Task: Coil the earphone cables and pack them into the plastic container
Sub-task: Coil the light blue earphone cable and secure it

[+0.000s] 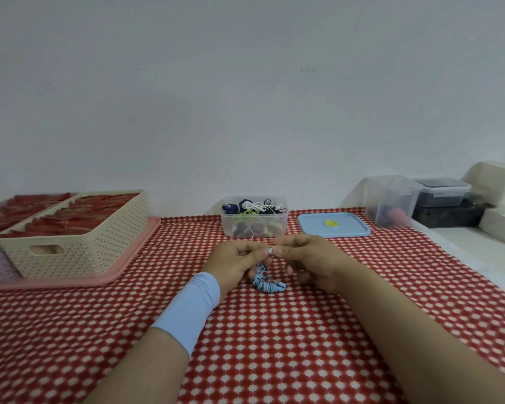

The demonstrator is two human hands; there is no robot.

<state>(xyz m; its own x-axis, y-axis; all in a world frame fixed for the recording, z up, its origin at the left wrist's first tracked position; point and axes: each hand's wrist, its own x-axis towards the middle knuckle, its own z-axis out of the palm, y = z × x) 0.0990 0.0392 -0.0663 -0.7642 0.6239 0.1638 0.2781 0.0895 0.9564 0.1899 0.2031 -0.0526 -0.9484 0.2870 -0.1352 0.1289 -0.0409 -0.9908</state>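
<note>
A blue earphone cable pinched by both hands

Just beyond the hands, a clear plastic container is filled with coiled earphones; a blue lid is laid past the right hand. One cable end is pinched by the left hand and right hand, fingers curled; its bundle is rested on the cloth between them.

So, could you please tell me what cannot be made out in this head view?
Head view, light-blue earphone cable: its upper end is hidden under the fingers of the left hand and right hand.
Head view, plastic container: the earphones inside are tangled and too small to count.
Head view, clear tub at right: contents blurred behind its cloudy wall.
Head view, cream basket: red contents blurred.
</note>
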